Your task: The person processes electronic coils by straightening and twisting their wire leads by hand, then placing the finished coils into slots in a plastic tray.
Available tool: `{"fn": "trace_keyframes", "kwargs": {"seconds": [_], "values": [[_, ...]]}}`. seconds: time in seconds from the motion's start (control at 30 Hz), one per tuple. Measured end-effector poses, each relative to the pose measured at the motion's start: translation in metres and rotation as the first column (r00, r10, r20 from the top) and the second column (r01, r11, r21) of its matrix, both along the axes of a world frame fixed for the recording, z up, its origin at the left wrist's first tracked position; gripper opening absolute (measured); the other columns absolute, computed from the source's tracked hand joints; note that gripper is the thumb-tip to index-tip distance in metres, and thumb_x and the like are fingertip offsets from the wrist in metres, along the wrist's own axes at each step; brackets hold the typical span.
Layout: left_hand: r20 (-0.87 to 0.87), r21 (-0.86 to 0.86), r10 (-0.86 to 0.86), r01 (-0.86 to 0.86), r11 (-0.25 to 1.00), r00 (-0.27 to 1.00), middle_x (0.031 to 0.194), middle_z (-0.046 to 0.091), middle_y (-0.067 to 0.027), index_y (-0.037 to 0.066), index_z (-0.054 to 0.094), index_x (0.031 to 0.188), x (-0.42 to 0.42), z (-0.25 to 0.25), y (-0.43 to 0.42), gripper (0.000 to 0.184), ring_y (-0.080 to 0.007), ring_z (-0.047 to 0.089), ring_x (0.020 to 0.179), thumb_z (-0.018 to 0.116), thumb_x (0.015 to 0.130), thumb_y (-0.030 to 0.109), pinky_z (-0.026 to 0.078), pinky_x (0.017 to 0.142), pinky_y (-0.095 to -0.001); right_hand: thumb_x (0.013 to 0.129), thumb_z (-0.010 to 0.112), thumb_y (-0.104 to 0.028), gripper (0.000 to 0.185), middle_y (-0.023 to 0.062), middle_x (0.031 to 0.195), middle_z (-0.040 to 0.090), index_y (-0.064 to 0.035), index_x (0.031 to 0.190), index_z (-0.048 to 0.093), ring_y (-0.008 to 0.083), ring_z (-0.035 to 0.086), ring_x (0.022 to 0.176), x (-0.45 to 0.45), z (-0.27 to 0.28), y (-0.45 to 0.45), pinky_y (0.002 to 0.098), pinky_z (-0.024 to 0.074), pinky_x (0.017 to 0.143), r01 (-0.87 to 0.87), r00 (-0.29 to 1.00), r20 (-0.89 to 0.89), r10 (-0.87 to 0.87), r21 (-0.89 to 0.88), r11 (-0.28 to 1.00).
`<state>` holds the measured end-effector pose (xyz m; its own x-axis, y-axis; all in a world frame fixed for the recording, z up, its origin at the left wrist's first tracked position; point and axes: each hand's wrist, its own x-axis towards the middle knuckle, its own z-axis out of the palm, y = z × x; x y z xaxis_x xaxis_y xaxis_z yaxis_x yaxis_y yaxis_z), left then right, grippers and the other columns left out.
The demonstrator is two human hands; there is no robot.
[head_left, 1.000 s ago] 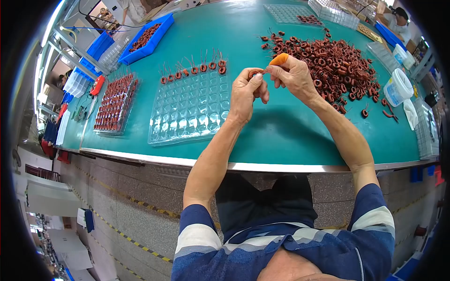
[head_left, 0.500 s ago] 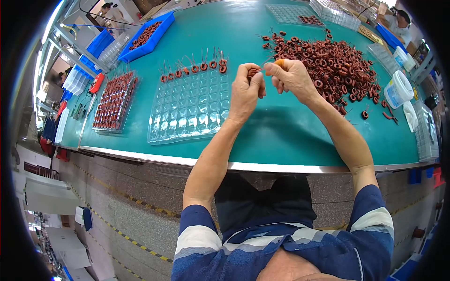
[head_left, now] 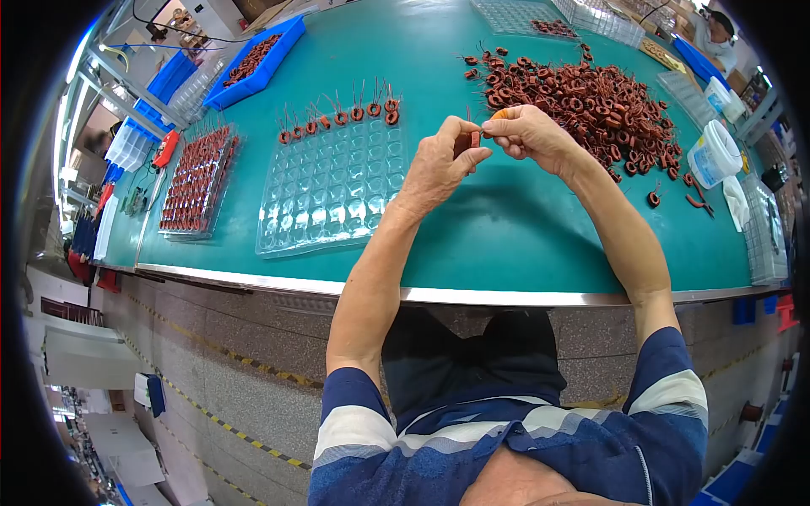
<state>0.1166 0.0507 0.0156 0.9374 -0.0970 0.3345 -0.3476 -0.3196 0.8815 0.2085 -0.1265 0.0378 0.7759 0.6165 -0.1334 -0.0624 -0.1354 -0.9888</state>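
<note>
My left hand is closed on a red-brown toroidal coil, held edge-on above the table between thumb and fingers. A thin wire lead stands up from it. Fingertips of my right hand pinch at the coil's wire end; an orange cover shows on one finger. Left of my hands lies a clear plastic tray with round pockets. Several coils sit along its far row, leads upward, and one more sits below that row at the right. Beyond my right hand spreads a large heap of similar coils.
A stack of filled trays stands at left, near a blue bin of coils. White buckets, pliers and clear trays lie at right. Another person is at far right.
The coil in my left hand has turned from showing its round face to edge-on. My left thumb sits lower, and my right fingers stay close to the wire. The view has shifted slightly.
</note>
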Motion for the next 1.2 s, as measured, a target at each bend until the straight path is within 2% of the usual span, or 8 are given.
{"fn": "trace_keyframes", "kwargs": {"seconds": [0.07, 0.13, 0.27, 0.37, 0.57, 0.8, 1.0, 1.2], "values": [[-0.024, 0.032, 0.034, -0.033, 0.999, 0.999, 0.079, 0.059, -0.0047, 0.0, 0.051, 0.109, 0.0, 0.001, -0.002, 0.026, -0.012, 0.059, 0.07, 0.063, 0.094, 0.018, 0.051, 0.064, -0.0286, 0.085, 0.068, -0.021, 0.019, -0.003, 0.06, 0.055, -0.0032, 0.081, 0.065, 0.0059, 0.049, 0.051, -0.01, -0.002, 0.004, 0.0207, 0.0359, 0.045, 0.125, 0.939, 0.325, -0.109, -0.028, 0.992], [0.012, -0.226, -0.043, 0.044, 0.973, 0.999, 0.078, 0.059, -0.0061, 0.0, 0.05, 0.11, 0.004, -0.005, 0.001, 0.026, -0.0136, 0.06, 0.07, 0.062, 0.094, 0.017, 0.052, 0.063, -0.0294, 0.085, 0.067, -0.02, 0.02, -0.0025, 0.058, 0.054, -0.0008, 0.084, 0.066, 0.0061, 0.047, 0.049, -0.036, 0.003, 0.011, 0.0218, 0.0355, 0.044, 0.292, 0.601, 0.769, -0.219, 0.044, 0.955], [0.09, -0.583, -0.169, 0.189, 0.79, 0.982, 0.081, 0.059, -0.0095, 0.0, 0.047, 0.112, 0.0, -0.006, -0.004, 0.026, -0.0192, 0.062, 0.07, 0.055, 0.098, 0.02, 0.053, 0.065, -0.0321, 0.088, 0.066, -0.02, 0.021, -0.001, 0.058, 0.054, 0.0009, 0.086, 0.065, 0.0054, 0.048, 0.05, -0.033, 0.014, 0.012, 0.0227, 0.037, 0.044, 0.149, 0.908, 0.362, -0.212, 0.196, 0.969], [0.078, -0.669, -0.2, 0.2, 0.715, 0.977, 0.083, 0.059, -0.0099, 0.0, 0.046, 0.116, -0.001, -0.001, -0.004, 0.028, -0.0202, 0.062, 0.071, 0.05, 0.1, 0.023, 0.053, 0.065, -0.0326, 0.089, 0.066, -0.02, 0.021, -0.0008, 0.059, 0.055, 0.0011, 0.087, 0.065, 0.005, 0.048, 0.05, -0.024, 0.012, 0.015, 0.0219, 0.0372, 0.045, 0.066, 0.941, 0.302, -0.151, 0.274, 0.959], [-0.063, -0.616, -0.182, 0.105, 0.781, 0.981, 0.078, 0.058, -0.0084, -0.004, 0.05, 0.115, 0.005, -0.003, 0.0, 0.029, -0.0187, 0.06, 0.068, 0.049, 0.099, 0.02, 0.05, 0.061, -0.0308, 0.09, 0.065, -0.021, 0.022, -0.0007, 0.059, 0.055, 0.0011, 0.088, 0.065, 0.0049, 0.048, 0.05, -0.034, 0.009, 0.016, 0.0216, 0.0367, 0.045, 0.076, 0.806, 0.578, -0.128, 0.113, 0.991], [-0.071, -0.669, -0.08, 0.012, 0.743, 0.994, 0.072, 0.054, -0.0059, -0.004, 0.054, 0.108, 0.005, -0.011, -0.003, 0.025, -0.016, 0.057, 0.06, 0.047, 0.099, 0.019, 0.046, 0.053, -0.0293, 0.09, 0.068, -0.024, 0.024, -0.0012, 0.058, 0.054, 0.0001, 0.087, 0.066, 0.0047, 0.048, 0.049, -0.029, -0.014, 0.027, 0.0207, 0.0367, 0.044, 0.115, 0.937, 0.298, -0.184, 0.235, 0.965], [-0.047, -0.69, -0.059, 0.01, 0.724, 0.997, 0.07, 0.053, -0.0051, -0.002, 0.054, 0.108, 0.006, -0.01, -0.001, 0.024, -0.0156, 0.056, 0.058, 0.046, 0.1, 0.019, 0.046, 0.052, -0.0293, 0.089, 0.069, -0.028, 0.028, -0.0012, 0.06, 0.056, 0.0, 0.092, 0.065, 0.0044, 0.05, 0.05, -0.026, -0.003, 0.021, 0.0199, 0.039, 0.045, 0.252, 0.835, 0.409, -0.368, 0.31, 0.917], [-0.077, -0.69, -0.131, 0.042, 0.723, 0.988, 0.07, 0.052, -0.0045, -0.002, 0.052, 0.11, 0.005, -0.008, -0.002, 0.025, -0.0156, 0.055, 0.059, 0.046, 0.1, 0.021, 0.046, 0.053, -0.0292, 0.088, 0.07, -0.034, 0.037, 0.0044, 0.08, 0.063, -0.0002, 0.102, 0.063, 0.0062, 0.057, 0.059, -0.021, 0.003, 0.019, 0.0193, 0.0431, 0.05, 0.194, 0.912, 0.287, -0.294, 0.329, 0.924]]}}
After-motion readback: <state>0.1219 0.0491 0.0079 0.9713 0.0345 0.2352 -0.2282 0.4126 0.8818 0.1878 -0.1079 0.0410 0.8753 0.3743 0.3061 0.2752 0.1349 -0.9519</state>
